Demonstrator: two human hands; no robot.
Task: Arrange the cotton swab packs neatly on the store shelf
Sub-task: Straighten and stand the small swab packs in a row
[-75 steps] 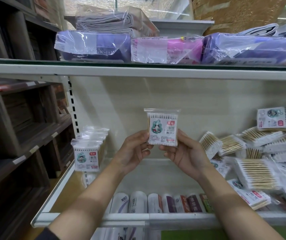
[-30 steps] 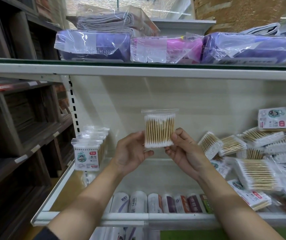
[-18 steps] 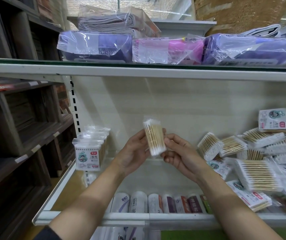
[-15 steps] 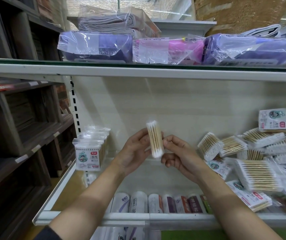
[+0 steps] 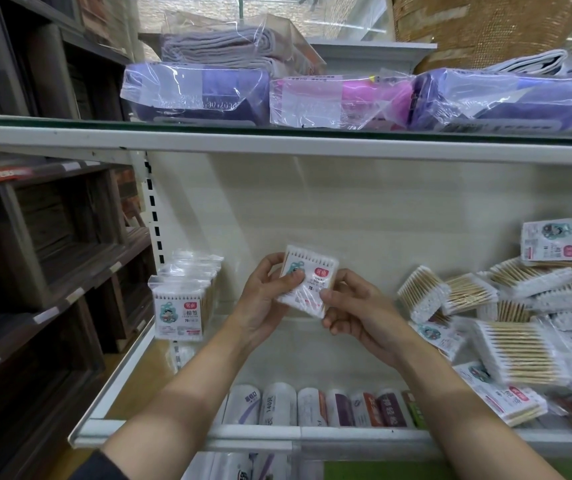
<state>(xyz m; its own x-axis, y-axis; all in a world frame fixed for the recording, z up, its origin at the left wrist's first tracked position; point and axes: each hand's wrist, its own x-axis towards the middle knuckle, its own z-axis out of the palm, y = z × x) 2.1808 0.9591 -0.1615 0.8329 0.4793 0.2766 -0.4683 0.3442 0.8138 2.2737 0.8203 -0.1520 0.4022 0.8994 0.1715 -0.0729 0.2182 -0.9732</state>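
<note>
A loose heap (image 5: 519, 327) of packs is spread at the shelf's (image 5: 187, 433) right end; a neat row (image 5: 182, 299) is stood at its left. One pack (image 5: 308, 280) is pinched above the shelf's middle, tilted, by left hand (image 5: 263, 306) and right hand (image 5: 364, 315).

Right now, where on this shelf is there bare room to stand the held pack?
The shelf floor is bare between the upright row of packs at the left and the loose heap at the right, behind both hands. The right side is crowded. The left hand and right hand hold the pack above that gap.
</note>
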